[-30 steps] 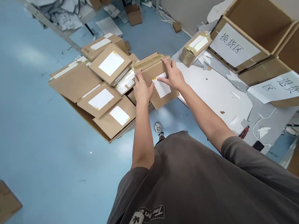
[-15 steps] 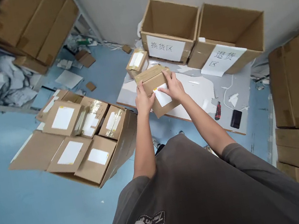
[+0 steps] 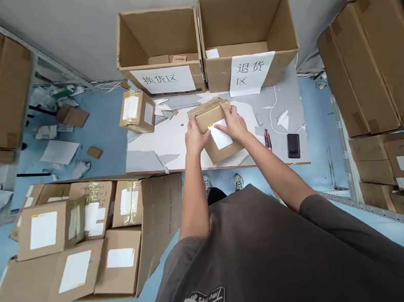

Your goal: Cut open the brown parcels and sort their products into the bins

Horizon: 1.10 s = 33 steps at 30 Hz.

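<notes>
W/ left grip & right grip pinching it btwn fingers & thumbs, the taped, white-labelled brown cardboard box, tilted above the grey rectangular desk nr its front edge, could slip if one side's hold loosens.

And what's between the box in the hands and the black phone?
A red-and-black cutter lies on the table near the phone, and the right wrist crosses nearer the box. The head view shows both.

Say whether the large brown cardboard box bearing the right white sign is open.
Open: no flaps cover the box, and its inner walls show.
</notes>
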Motion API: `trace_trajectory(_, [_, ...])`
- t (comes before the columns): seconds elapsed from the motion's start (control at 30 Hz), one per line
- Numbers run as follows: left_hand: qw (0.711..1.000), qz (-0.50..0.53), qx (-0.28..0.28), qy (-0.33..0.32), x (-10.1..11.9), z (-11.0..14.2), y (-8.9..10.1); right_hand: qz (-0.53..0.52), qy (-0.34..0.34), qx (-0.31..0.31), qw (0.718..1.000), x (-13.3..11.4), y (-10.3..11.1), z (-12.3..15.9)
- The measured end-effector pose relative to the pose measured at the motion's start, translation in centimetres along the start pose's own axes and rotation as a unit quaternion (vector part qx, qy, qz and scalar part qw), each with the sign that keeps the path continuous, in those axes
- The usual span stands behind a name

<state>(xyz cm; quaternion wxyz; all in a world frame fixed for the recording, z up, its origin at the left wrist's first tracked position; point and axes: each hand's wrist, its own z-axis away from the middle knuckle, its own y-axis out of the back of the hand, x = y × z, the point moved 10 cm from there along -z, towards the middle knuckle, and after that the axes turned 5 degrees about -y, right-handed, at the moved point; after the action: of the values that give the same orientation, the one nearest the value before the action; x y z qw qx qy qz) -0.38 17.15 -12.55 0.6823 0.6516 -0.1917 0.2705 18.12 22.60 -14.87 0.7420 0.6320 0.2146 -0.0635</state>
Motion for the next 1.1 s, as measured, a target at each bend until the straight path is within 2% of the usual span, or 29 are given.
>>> trace_trajectory(0.27, [0.993,-0.002,-0.120,0.010,-6.2,-8.4,-5.6,0.009,-0.107,-0.067,0.992,1.8,-6.8,-5.3])
trace_trajectory(0.37, [0.989,0.011,-0.147,-0.001,-7.8,-11.2,-7.5,0.032,-0.148,-0.092,0.984,2.8,-8.4,-7.6])
trace_trajectory(0.47, [0.984,0.031,-0.175,-0.014,-8.5,-12.7,-9.8,0.040,-0.182,-0.104,0.977,4.4,-9.3,-9.1])
trace_trajectory(0.6, [0.978,0.047,-0.203,-0.026,-8.8,-12.9,-12.5,0.041,-0.219,-0.099,0.970,6.5,-10.1,-9.4])
trace_trajectory(0.73, [0.976,0.040,-0.212,-0.023,-9.0,-12.8,-13.7,0.044,-0.222,-0.089,0.970,7.1,-10.8,-9.3])
trace_trajectory(0.93, [0.978,0.004,-0.208,-0.003,-8.9,-11.8,-13.1,0.064,-0.223,-0.079,0.969,6.7,-10.1,-7.4])
trace_trajectory(1.1, [0.983,0.008,-0.185,0.001,-8.4,-8.9,-12.1,0.060,-0.181,-0.052,0.980,6.1,-8.6,-3.9])
